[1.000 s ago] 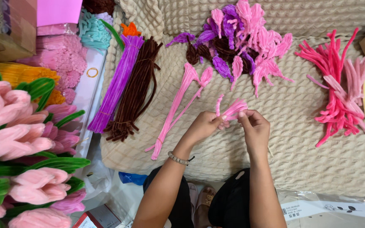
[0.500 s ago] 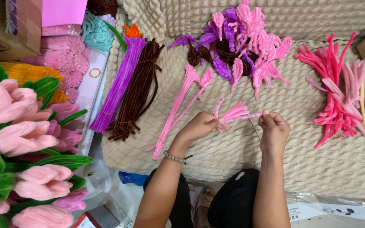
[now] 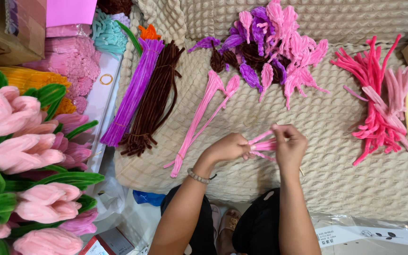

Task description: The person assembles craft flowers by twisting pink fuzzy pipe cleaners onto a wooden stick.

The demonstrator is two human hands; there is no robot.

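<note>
My left hand (image 3: 226,148) and my right hand (image 3: 289,145) both grip one small bundle of pink pipe cleaners (image 3: 262,141), held level between them over the beige textured mat (image 3: 336,127). My left hand pinches the bundle's left end; my right hand closes around its right end, hiding that part. A beaded bracelet (image 3: 198,176) sits on my left wrist. Two finished pink petal stems (image 3: 204,114) lie on the mat just left of my hands.
A heap of pink and purple petal pieces (image 3: 272,42) lies at the back. Purple (image 3: 131,94) and brown (image 3: 153,97) pipe cleaner bundles lie left. Hot pink and pale pink pipe cleaners (image 3: 388,104) are at the right. Pink tulip bouquets (image 3: 20,156) stand at far left.
My right hand moved out to the right half a second ago, then came back in toward my left hand and closed on the pink bundle.
</note>
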